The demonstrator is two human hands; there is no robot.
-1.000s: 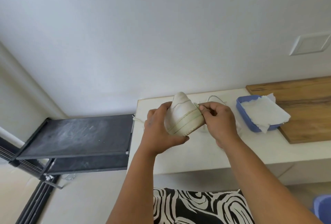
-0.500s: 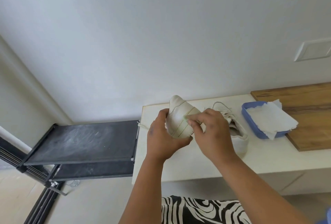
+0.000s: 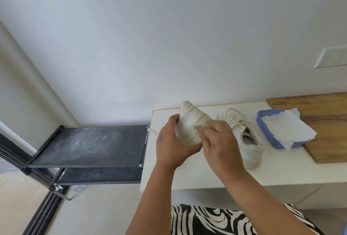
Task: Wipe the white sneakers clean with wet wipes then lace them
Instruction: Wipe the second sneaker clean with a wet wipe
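Observation:
My left hand (image 3: 171, 146) grips a white sneaker (image 3: 189, 122) held up over the left end of the white counter (image 3: 206, 174), its heel pointing up. My right hand (image 3: 219, 144) presses a small pale wet wipe (image 3: 203, 125) against the sneaker's side; the wipe is mostly hidden under the fingers. A second white sneaker (image 3: 247, 141) with loose laces stands on the counter just right of my hands. A blue tub (image 3: 266, 133) holding white wipes (image 3: 289, 127) sits further right. A lace end (image 3: 153, 131) hangs off the counter's left edge.
A wooden board (image 3: 323, 114) lies under the tub at the counter's right end. A black rack with dusty shelves (image 3: 88, 144) stands left of the counter, lower down. A wall plate (image 3: 332, 57) is on the white wall. Black-and-white patterned fabric (image 3: 216, 219) is below my arms.
My right hand has slid from the sneaker's right edge across its side toward the left and down. The second sneaker behind it has come into view.

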